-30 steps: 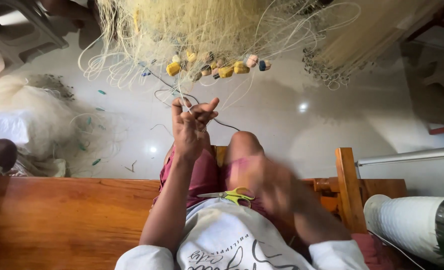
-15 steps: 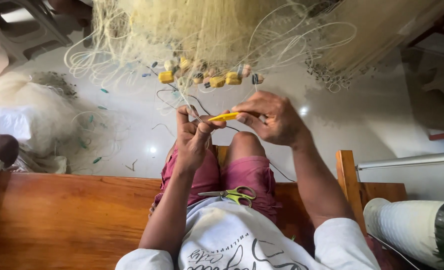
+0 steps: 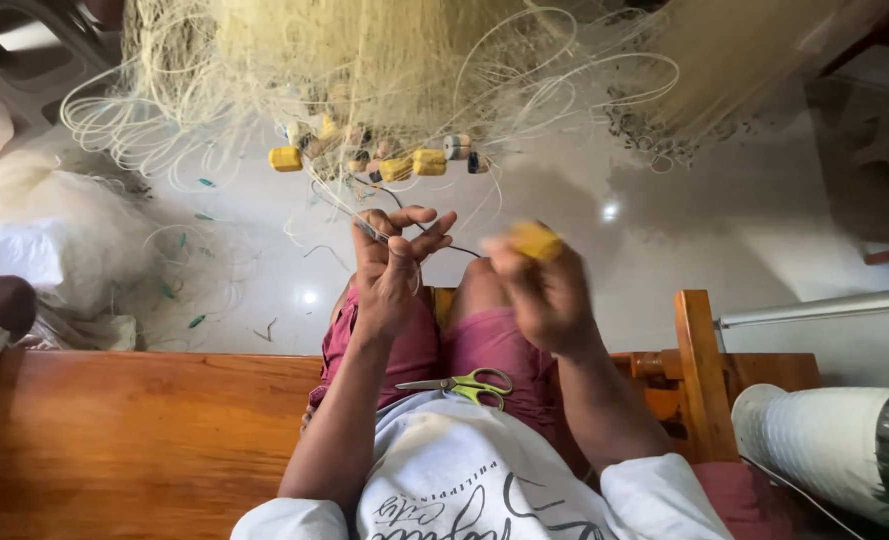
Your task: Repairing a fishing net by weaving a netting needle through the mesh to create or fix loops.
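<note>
Observation, person seated on a wooden bench (image 3: 115, 440), viewed from above the lap. Landmark for all positions: the scissors (image 3: 462, 384), green-handled, lying on the lap, blades shut.

Left hand (image 3: 390, 270): raised above the scissors and slightly to their left. Fingers spread and partly straightened, not a closed fist. Thin line (image 3: 365, 225) runs across the fingertips and appears pinched between thumb and fingers; the exact pinch point is too small to confirm.

Right hand (image 3: 545, 290): above and to the right of the scissors, motion-blurred. Fingers curled around a small yellow tool (image 3: 535, 240), which sticks out at the top of the fist. How tightly it is gripped cannot be told through the blur.

Fishing net (image 3: 405, 70): pale, heaped on the floor well beyond the scissors, past both hands, with loose loops of cord around it. Row of floats (image 3: 415, 160), mostly yellow, sits at the near edge of the heap, just beyond the left fingertips.

Far right of the scissors: white spool (image 3: 825, 440) beside the bench arm.
</note>
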